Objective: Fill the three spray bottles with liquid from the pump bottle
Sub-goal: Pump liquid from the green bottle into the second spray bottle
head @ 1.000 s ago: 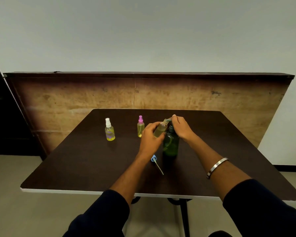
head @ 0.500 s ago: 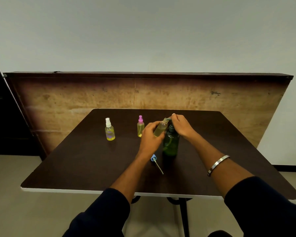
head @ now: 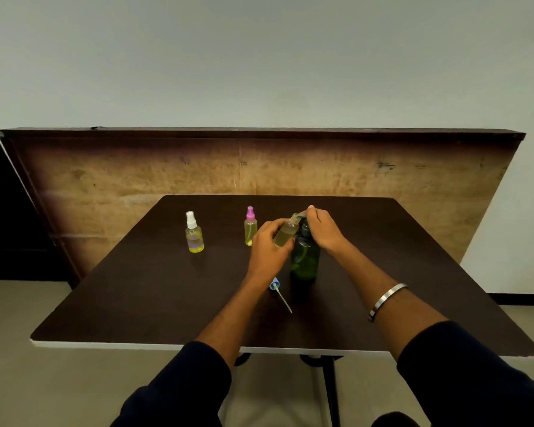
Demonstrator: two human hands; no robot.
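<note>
A green pump bottle (head: 305, 260) stands upright near the middle of the dark table (head: 136, 297). My right hand (head: 322, 228) rests on its pump head, fingers curled over the nozzle. My left hand (head: 267, 246) grips a small uncapped spray bottle (head: 285, 232), tilted with its mouth up at the nozzle; yellowish liquid shows inside. Its blue spray cap (head: 275, 285) with a dip tube lies on the table just in front of the pump bottle. Two capped spray bottles with yellow liquid stand further left: one with a pink cap (head: 250, 228), one with a white cap (head: 194, 234).
A wooden board (head: 198, 174) stands upright behind the table's far edge. The table's front edge (head: 167, 345) is close to my sleeves. Floor lies on both sides, and a dark panel (head: 0, 211) is at the left.
</note>
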